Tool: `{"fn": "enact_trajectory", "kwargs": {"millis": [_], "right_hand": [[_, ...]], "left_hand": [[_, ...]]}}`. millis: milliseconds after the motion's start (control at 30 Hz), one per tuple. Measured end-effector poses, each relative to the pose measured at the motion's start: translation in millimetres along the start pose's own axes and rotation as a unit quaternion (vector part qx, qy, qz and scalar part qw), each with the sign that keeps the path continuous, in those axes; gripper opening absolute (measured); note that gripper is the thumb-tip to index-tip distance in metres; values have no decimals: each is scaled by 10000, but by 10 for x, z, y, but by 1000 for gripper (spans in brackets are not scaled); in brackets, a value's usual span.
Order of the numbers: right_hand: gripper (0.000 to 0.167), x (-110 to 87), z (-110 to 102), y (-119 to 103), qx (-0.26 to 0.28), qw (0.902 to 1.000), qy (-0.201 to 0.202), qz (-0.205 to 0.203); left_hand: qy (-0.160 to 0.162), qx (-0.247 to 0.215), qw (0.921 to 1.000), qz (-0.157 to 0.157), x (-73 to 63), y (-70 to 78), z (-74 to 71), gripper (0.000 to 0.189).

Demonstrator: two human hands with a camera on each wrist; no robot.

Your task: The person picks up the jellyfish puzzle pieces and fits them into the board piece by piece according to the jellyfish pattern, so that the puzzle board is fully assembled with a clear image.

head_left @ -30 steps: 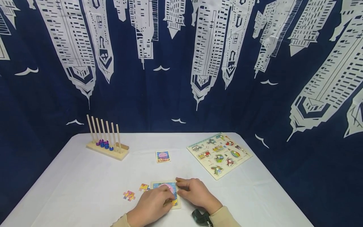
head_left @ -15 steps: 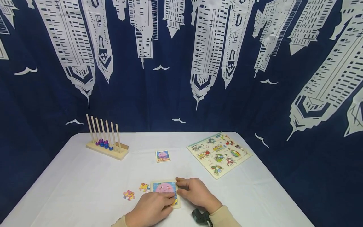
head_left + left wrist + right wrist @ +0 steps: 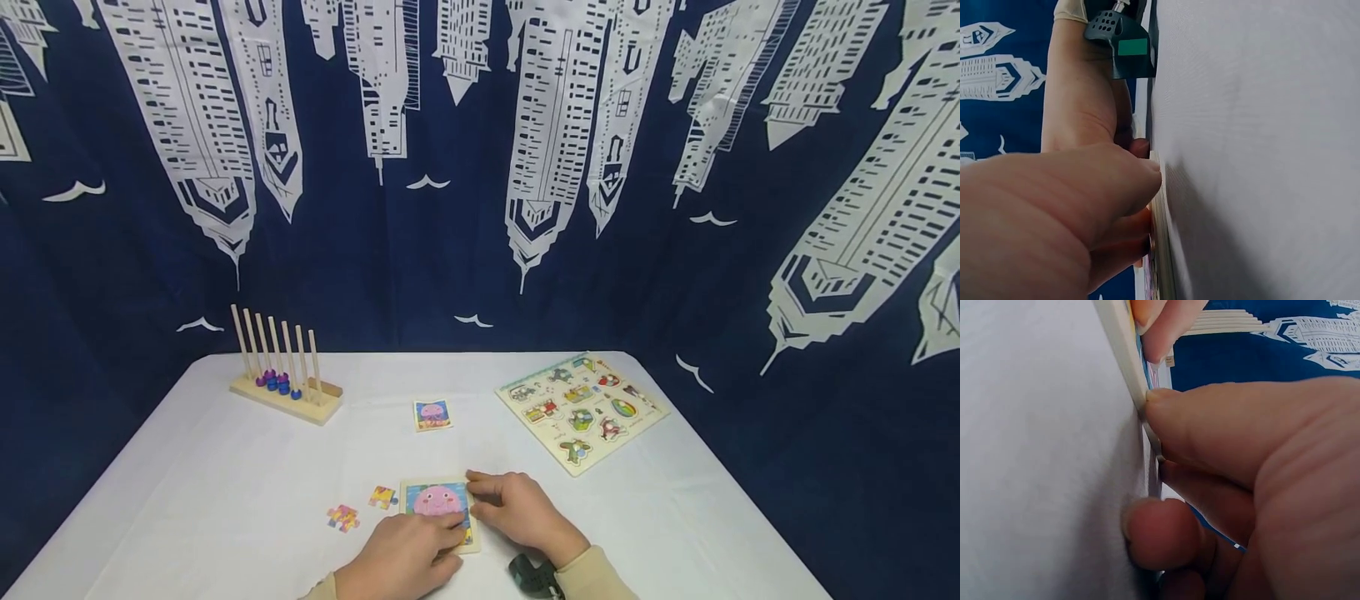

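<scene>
A framed jigsaw puzzle point(image 3: 437, 498) with a smiling pink creature on blue lies near the front of the table. My left hand point(image 3: 401, 554) reaches over its lower part, fingertips pressing on the picture's lower right and hiding what is beneath. Seen from the left wrist, the thumb point(image 3: 1138, 178) lies along the puzzle's near edge. My right hand point(image 3: 521, 510) steadies the right edge; its thumb point(image 3: 1179, 422) touches the frame in the right wrist view, other fingers bent beside it. Loose jigsaw pieces, a yellow one point(image 3: 382, 497) and a pink-yellow cluster point(image 3: 343, 517), lie left.
A small picture card point(image 3: 432, 415) with a similar pink creature lies beyond the puzzle. At the back left stands a wooden peg rack point(image 3: 322, 404) with blue and purple beads. A wooden picture board point(image 3: 581, 412) lies at the back right. A printed navy cloth point(image 3: 345, 275) hangs behind the table.
My left hand has drawn back slightly toward me, uncovering the pink face, and its fingers lie flatter on the puzzle. My right hand stays at the right edge.
</scene>
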State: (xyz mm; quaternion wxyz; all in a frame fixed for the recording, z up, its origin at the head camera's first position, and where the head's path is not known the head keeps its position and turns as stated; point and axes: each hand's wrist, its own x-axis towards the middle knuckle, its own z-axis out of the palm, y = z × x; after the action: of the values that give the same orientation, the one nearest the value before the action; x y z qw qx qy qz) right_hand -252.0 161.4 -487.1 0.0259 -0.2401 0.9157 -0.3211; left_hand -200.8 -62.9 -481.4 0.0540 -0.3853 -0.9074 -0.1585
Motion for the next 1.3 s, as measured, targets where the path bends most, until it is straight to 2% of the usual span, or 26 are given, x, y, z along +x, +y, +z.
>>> {"fn": "enact_trajectory", "kwargs": {"millis": [100,167,233,300,367,467,600,733,833,900,1000,1167,1233,1300], "right_hand": [[33,-1,6,6,35,10000,-22,-3],[33,1,7,12,30,10000,-39,-18],[34,0,0,16,22,10000,-38,-27],[35,-2,-10,20,-5,10000,-38,-29],[35,-2,-24,24,-23,10000,-18,-26],[35,-8,-35,26,22,10000,-43,20],[35,-6,-27,26,125,9999,-82,61],[35,-6,-11,23,142,9998,-93,77],[34,-14,-11,21,117,9999,-106,67],[34,-18,-17,16,91,9999,-101,33],[34,-18,-28,10,81,9999,-78,-9],[33,-8,-28,6,97,9999,-74,-18],[33,-7,-20,8,98,9999,-70,-22],[33,-8,-8,10,118,9999,-67,-18]], "left_hand": [[26,-35,10000,-83,-2,-1,9,29],[164,-132,9997,-151,-6,-7,8,31],[463,-165,9986,-188,-4,-14,-18,32],[892,-174,9956,-238,-1,-36,-76,33],[1238,-106,9913,-435,-5,-86,-182,32],[1379,-191,9836,-1150,-65,-255,-385,29],[1023,-375,9656,-2363,-284,-637,-617,23],[708,-506,9437,-3192,-569,-1006,-664,15],[653,-732,9297,-3550,-703,-1154,-607,9],[667,-931,9248,-3628,-729,-1178,-563,9],[738,-1148,9254,-3535,-705,-1131,-529,16],[781,-1261,9358,-3199,-672,-1038,-504,26],[683,-1222,9410,-3080,-678,-1028,-501,28],[538,-1229,9419,-3080,-685,-1026,-500,29]]}}
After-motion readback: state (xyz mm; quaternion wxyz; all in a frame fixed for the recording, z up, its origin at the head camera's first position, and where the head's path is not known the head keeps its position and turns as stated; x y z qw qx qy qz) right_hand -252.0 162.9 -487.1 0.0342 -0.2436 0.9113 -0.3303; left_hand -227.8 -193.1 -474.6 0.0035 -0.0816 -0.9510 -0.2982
